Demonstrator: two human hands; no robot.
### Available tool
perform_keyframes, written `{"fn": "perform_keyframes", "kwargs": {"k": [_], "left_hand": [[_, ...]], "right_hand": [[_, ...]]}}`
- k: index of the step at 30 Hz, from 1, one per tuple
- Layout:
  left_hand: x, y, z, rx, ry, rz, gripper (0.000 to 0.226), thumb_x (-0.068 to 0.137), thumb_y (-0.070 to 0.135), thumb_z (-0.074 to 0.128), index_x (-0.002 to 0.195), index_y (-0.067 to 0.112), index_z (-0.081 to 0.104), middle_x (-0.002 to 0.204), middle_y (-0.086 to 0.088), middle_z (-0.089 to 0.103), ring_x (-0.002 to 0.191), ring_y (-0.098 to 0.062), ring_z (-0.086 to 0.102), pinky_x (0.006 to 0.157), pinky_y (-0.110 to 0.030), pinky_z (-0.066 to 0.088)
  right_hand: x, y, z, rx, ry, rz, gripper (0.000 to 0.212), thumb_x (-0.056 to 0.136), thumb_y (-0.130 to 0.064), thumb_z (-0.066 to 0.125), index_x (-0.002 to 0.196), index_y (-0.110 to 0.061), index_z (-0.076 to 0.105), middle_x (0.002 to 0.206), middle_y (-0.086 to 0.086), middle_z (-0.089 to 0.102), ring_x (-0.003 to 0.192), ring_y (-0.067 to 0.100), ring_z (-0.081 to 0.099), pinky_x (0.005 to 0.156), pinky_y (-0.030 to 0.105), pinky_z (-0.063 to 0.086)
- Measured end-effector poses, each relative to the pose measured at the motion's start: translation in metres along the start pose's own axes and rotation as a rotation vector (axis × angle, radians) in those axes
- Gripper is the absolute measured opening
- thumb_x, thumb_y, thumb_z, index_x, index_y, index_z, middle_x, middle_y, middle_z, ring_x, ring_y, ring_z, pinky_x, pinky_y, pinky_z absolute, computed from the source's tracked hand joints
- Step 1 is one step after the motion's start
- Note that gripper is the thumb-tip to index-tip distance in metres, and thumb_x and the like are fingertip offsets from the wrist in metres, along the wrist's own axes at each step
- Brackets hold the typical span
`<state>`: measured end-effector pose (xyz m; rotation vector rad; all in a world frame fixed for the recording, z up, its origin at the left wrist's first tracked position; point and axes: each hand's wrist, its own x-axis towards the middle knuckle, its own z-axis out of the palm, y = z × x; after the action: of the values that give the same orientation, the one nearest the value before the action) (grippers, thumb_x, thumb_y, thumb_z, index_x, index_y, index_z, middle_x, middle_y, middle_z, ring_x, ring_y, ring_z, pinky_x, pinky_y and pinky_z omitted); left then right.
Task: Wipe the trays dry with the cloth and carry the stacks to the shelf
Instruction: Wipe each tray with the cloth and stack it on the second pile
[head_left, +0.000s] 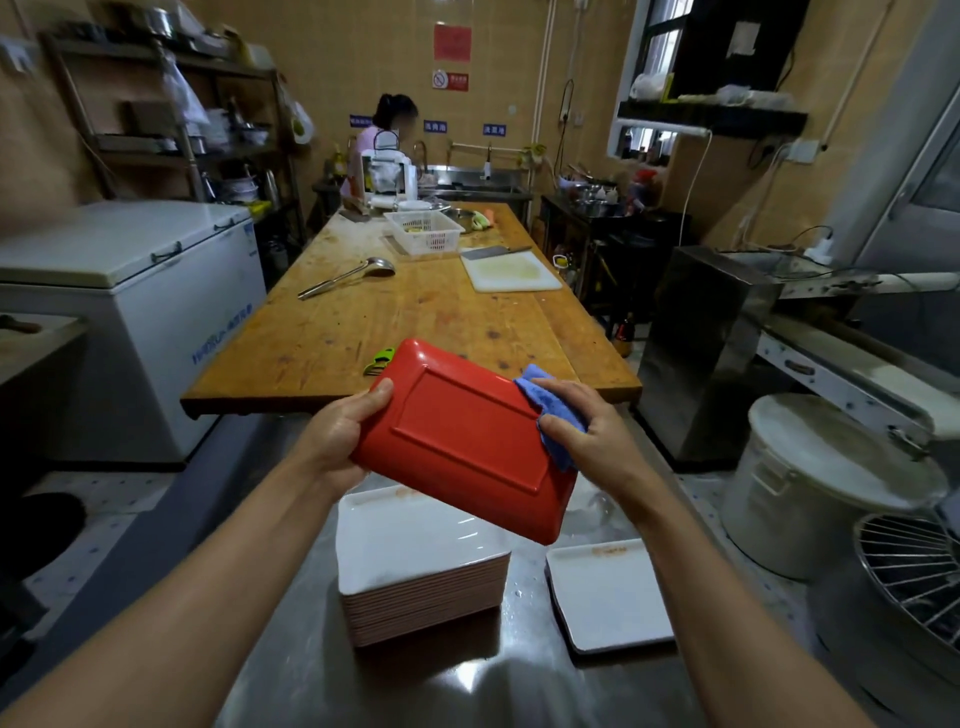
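Busy back kitchen, steel counter (291, 597) up front, and right over it the red tray (467, 436) is held tilted, underside up, so we're mid-wipe on its back. The left hand (337, 431) clamps its left edge, thumb on top, while the right hand (582, 426) presses a bunched blue cloth (540, 395) against the right edge, fingers curled over it. I'd guess it goes next onto the stack of trays (421, 566) below or beside the single white tray (608, 597) on the right.

Steel counter (291, 597), tray stack (423, 587), single tray (610, 597)
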<state>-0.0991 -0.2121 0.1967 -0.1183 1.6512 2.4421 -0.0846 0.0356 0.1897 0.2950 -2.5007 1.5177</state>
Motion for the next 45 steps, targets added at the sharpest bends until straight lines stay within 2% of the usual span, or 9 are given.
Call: {"fn": "perform_keyframes", "kwargs": {"k": [4,8,12,17,20,25,33,39,45], "left_hand": [[0.005,-0.009,-0.001,-0.099,0.075,-0.010,0.021,0.096,0.023,0.048,0.092,0.008,0.063,0.066,-0.004,0.072,0.057,-0.014,0.068,0.055,-0.028,0.056],[0.005,-0.016,0.002,-0.224,0.150,-0.054,0.020,0.096,0.024,0.049,0.091,0.010,0.062,0.063,-0.005,0.071,0.054,-0.016,0.068,0.047,-0.032,0.056],[0.002,-0.020,0.007,-0.291,0.165,-0.065,0.022,0.097,0.027,0.048,0.093,0.010,0.062,0.066,-0.006,0.072,0.057,-0.019,0.069,0.056,-0.038,0.056],[-0.007,-0.031,0.027,-0.318,0.157,-0.028,0.032,0.098,0.026,0.044,0.119,0.006,0.056,0.085,-0.014,0.069,0.065,-0.022,0.067,0.070,-0.039,0.053],[-0.012,-0.036,0.033,-0.316,0.138,-0.002,0.037,0.098,0.027,0.042,0.124,0.004,0.053,0.096,-0.016,0.064,0.067,-0.021,0.067,0.069,-0.036,0.056],[-0.018,-0.037,0.031,-0.310,0.140,0.076,0.023,0.099,0.025,0.042,0.102,0.012,0.062,0.076,-0.006,0.072,0.061,-0.015,0.069,0.055,-0.026,0.057],[-0.027,-0.039,0.033,-0.177,0.086,0.174,0.025,0.100,0.015,0.038,0.101,0.016,0.063,0.090,-0.004,0.071,0.074,-0.012,0.069,0.078,-0.032,0.054],[-0.030,-0.047,0.036,-0.146,0.071,0.172,0.023,0.099,0.016,0.042,0.104,0.015,0.064,0.090,-0.007,0.072,0.075,-0.016,0.069,0.074,-0.031,0.055],[-0.024,-0.049,0.030,-0.158,0.088,0.173,0.020,0.096,0.016,0.046,0.096,0.013,0.065,0.078,-0.004,0.073,0.068,-0.016,0.069,0.065,-0.030,0.058]], "right_hand": [[-0.012,0.011,0.018,-0.216,0.052,-0.096,0.044,0.096,-0.012,0.047,0.139,-0.020,0.042,0.151,-0.003,0.025,0.139,0.009,0.021,0.114,0.025,0.017],[-0.036,0.022,0.033,-0.293,0.055,-0.137,0.052,0.100,-0.018,0.040,0.144,-0.033,0.020,0.157,-0.008,0.001,0.145,0.007,0.001,0.113,0.015,0.003],[-0.053,0.022,0.044,-0.344,0.144,-0.200,0.051,0.097,-0.018,0.040,0.140,-0.038,0.021,0.154,-0.008,0.009,0.145,0.014,0.010,0.113,0.012,0.004],[-0.055,0.011,0.075,-0.599,0.234,-0.325,0.050,0.088,-0.017,0.052,0.138,-0.018,0.047,0.149,0.009,0.035,0.139,0.034,0.028,0.112,0.046,0.025],[-0.054,0.001,0.096,-0.596,0.236,-0.366,0.051,0.088,-0.017,0.056,0.139,-0.019,0.046,0.149,0.010,0.036,0.139,0.033,0.027,0.112,0.047,0.026],[-0.048,-0.017,0.112,-0.593,0.197,-0.360,0.051,0.091,-0.029,0.045,0.141,-0.021,0.042,0.152,0.007,0.030,0.141,0.030,0.022,0.114,0.046,0.023],[-0.009,-0.032,0.098,-0.552,0.022,-0.250,0.050,0.099,-0.037,0.037,0.147,-0.036,0.021,0.158,-0.004,0.007,0.146,0.016,0.000,0.117,0.041,0.008],[0.009,-0.033,0.082,-0.572,0.068,-0.284,0.043,0.098,-0.036,0.038,0.141,-0.033,0.037,0.143,-0.004,0.036,0.129,0.017,0.033,0.107,0.038,0.026],[0.000,0.013,0.050,-0.533,0.132,-0.090,0.042,0.099,-0.033,0.038,0.140,-0.027,0.039,0.139,0.000,0.040,0.125,0.021,0.035,0.106,0.033,0.026]]}}
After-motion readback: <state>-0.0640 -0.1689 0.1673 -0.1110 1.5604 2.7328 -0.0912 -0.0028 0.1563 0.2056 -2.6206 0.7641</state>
